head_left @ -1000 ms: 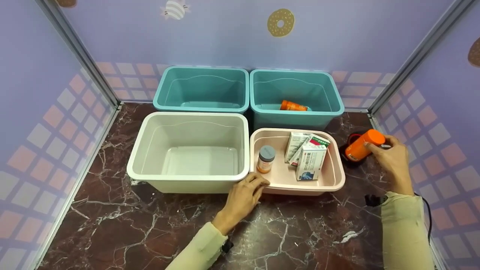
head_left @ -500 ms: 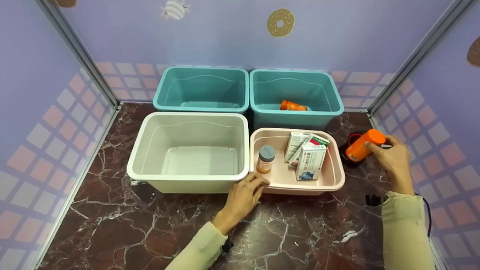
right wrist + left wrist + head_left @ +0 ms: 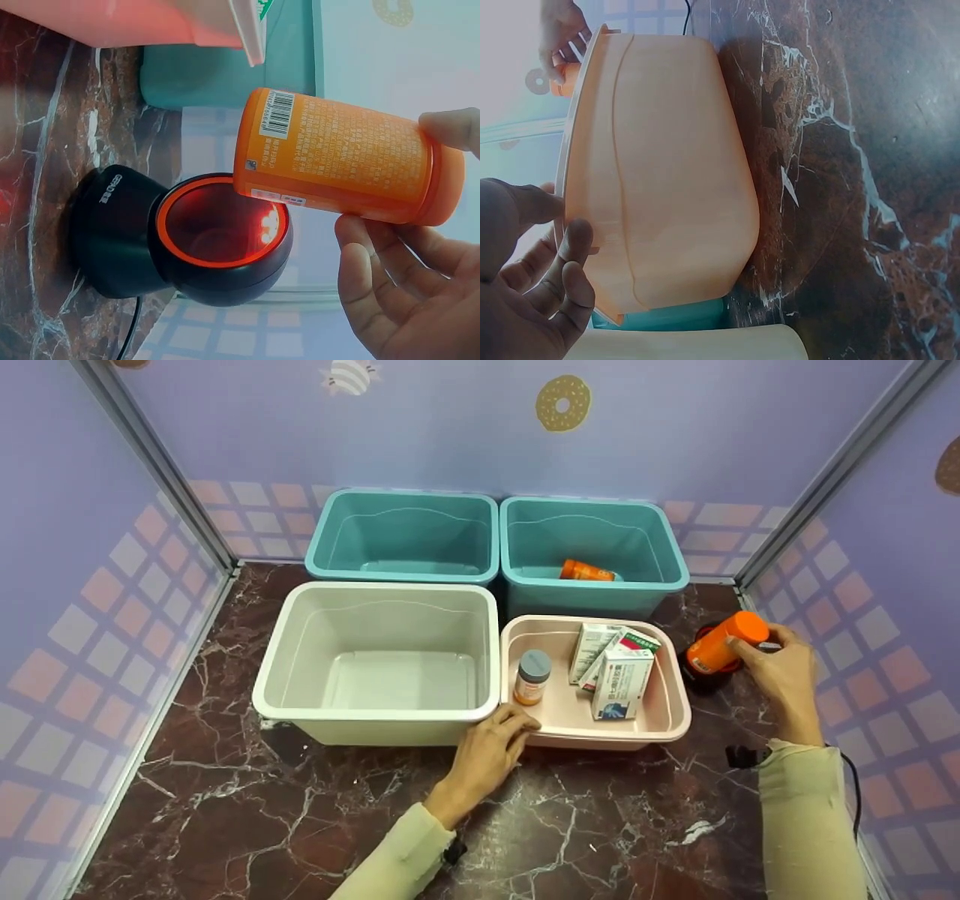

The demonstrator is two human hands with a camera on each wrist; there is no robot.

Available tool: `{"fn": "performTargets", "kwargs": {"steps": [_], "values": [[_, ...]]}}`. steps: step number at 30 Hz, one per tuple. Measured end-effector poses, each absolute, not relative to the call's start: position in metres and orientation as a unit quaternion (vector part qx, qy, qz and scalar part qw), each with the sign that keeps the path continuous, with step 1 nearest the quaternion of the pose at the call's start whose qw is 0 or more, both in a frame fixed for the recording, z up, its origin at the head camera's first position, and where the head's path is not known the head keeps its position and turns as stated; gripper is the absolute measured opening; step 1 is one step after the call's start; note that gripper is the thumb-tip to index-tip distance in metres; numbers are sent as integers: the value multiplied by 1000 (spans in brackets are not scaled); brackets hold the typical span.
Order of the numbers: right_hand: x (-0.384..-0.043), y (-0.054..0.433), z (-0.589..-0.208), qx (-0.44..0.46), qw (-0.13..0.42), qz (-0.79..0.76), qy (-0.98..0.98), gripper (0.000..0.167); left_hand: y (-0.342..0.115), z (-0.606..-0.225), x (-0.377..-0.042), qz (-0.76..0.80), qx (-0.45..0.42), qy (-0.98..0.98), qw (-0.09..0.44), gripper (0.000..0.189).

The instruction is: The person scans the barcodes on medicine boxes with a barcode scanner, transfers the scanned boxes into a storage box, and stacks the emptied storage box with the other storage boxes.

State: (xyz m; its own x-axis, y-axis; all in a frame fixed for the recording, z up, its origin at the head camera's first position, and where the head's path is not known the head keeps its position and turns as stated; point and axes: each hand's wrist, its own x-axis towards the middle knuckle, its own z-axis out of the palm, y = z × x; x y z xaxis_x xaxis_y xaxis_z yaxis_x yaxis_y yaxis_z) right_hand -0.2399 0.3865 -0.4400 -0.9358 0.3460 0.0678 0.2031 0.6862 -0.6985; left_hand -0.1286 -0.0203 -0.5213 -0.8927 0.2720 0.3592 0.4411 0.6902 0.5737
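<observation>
Right wrist: R hand (image 3: 420, 292) pinches bottle (image 3: 334, 156) by scanner (image 3: 182, 234), prob. mid-scan; next likely needs barcode (image 3: 277, 115) facing scanner. L hand (image 3: 487, 751) pinches bin rim (image 3: 600, 736).

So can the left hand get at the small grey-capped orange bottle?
Probably yes: the left hand holds the front rim of the open pale pink plastic bin, and the bottle stands just inside; only that rim is between them, though the hand must likely let go first.
</observation>
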Motion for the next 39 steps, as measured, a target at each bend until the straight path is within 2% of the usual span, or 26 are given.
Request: {"fn": "performTargets", "kwargs": {"steps": [12,22,31,39], "values": [[-248,371,-427,-175,137,405,-887,60,-19,-521,-128,-342,-195,-910,131,17],[-255,357,-416,-147,162,405,-888,56,-19,-521,-128,-344,-194,-910,129,16],[-261,352,-410,-131,161,399,-893,61,-20,-520,-127,-351,-194,-908,120,18],[-267,346,-405,-119,179,400,-891,58,-19,-521,-128,-334,-195,-912,138,17]]}}
